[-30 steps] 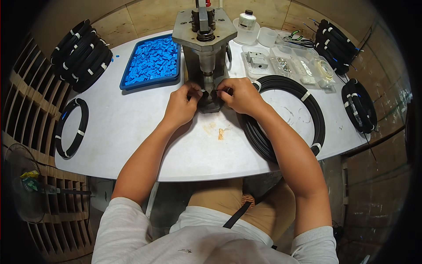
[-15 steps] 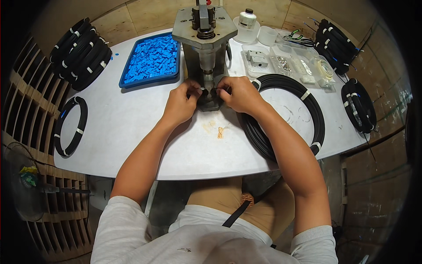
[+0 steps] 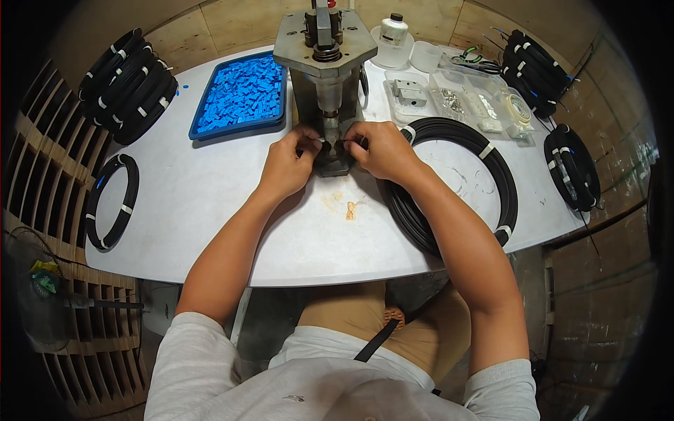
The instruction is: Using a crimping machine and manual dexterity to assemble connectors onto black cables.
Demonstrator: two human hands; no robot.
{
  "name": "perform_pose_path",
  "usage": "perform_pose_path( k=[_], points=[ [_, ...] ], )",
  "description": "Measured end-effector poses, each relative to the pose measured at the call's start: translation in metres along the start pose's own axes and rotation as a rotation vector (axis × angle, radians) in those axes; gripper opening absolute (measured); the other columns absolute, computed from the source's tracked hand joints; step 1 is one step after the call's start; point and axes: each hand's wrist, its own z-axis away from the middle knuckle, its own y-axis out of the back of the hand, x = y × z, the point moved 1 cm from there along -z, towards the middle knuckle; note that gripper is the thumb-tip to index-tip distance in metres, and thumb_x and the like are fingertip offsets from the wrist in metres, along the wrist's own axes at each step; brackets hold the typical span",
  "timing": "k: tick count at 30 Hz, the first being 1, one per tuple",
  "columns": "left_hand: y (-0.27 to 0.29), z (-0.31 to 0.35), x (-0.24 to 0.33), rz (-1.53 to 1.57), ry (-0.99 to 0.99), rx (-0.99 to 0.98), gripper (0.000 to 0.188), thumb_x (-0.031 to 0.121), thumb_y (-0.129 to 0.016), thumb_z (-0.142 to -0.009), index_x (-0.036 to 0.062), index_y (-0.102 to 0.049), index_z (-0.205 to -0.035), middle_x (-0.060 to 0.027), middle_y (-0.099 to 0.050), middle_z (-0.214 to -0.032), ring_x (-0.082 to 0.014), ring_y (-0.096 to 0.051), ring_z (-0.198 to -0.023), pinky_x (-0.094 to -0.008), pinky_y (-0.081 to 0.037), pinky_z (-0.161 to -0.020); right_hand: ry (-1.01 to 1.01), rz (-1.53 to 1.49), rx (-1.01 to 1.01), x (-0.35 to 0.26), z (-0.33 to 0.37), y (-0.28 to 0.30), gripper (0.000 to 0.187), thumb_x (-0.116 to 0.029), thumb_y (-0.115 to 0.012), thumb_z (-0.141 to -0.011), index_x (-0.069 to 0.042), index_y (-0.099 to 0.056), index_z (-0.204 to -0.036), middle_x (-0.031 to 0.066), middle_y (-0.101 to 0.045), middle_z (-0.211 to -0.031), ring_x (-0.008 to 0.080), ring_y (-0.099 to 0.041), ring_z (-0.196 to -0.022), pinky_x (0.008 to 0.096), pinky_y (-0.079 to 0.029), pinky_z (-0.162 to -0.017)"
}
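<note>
White worktop (image 3: pixel 189 210) carrying a metal press (image 3: pixel 326 88), the left hand (image 3: pixel 289 158) and right hand (image 3: pixel 385 151) close in at its lower end

The press stands upright between them; a black cable coil (image 3: pixel 508 184) lies just right of the right hand; a blue tray (image 3: pixel 239 131) of small blue pieces (image 3: pixel 242 91) sits beyond the left hand; both hands have thumb and fingers drawn together, what they grip too small to tell

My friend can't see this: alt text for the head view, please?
A person's bare left hand and bare right hand flank the foot of an upright grey metal machine on a white table. A blue rectangular tray of small blue pieces sits at left; a large black coil lies at right.
</note>
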Motion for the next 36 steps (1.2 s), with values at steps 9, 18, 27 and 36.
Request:
perform_pose_path(
  k=[9, 18, 27, 36],
  points=[
    [0.0003, -0.0004, -0.0022, -0.003, -0.008, 0.004, 0.018, 0.006, -0.062, -0.093, -0.0011, -0.067, -0.109, -0.0168, -0.075, -0.094, -0.0255, -0.074, -0.089, -0.0356, -0.056, -0.081, -0.022, -0.011, -0.014, -0.0017, -0.0006, 0.0007, 0.020, -0.018, -0.068, -0.086, -0.007, -0.076, -0.101, 0.0166, -0.075, -0.093, 0.0362, -0.072, -0.088, 0.0432, -0.057, -0.081],
    [-0.0001, -0.0013, -0.0027, -0.007, 0.011, -0.017, 0.018, 0.004, -0.061, -0.093, -0.0013, -0.066, -0.109, -0.0161, -0.075, -0.094, -0.0253, -0.074, -0.089, -0.0357, -0.056, -0.082, -0.033, -0.028, -0.012, 0.0009, -0.0005, -0.0002, 0.020, -0.019, -0.069, -0.087, -0.007, -0.076, -0.102, 0.0163, -0.076, -0.093, 0.0358, -0.072, -0.088, 0.0426, -0.057, -0.081],
    [-0.0007, -0.0010, -0.0026, 0.007, -0.013, -0.002, 0.019, 0.006, -0.062, -0.091, -0.0010, -0.067, -0.107, -0.0142, -0.076, -0.094, -0.0247, -0.074, -0.089, -0.0362, -0.056, -0.083, 0.016, -0.019, 0.018, 0.0024, 0.0005, -0.0015, 0.017, -0.017, -0.068, -0.088, -0.009, -0.075, -0.100, 0.0165, -0.074, -0.089, 0.0367, -0.071, -0.084, 0.0445, -0.056, -0.077],
    [-0.0017, -0.0010, -0.0055, 0.028, -0.017, 0.018, 0.020, 0.007, -0.062, -0.092, -0.0007, -0.068, -0.109, -0.0151, -0.076, -0.094, -0.0244, -0.074, -0.089, -0.0362, -0.056, -0.082, 0.021, -0.012, 0.019, 0.0017, -0.0002, -0.0018, 0.016, -0.017, -0.068, -0.088, -0.009, -0.076, -0.100, 0.0165, -0.074, -0.089, 0.0367, -0.071, -0.083, 0.0444, -0.056, -0.076]
  ],
)
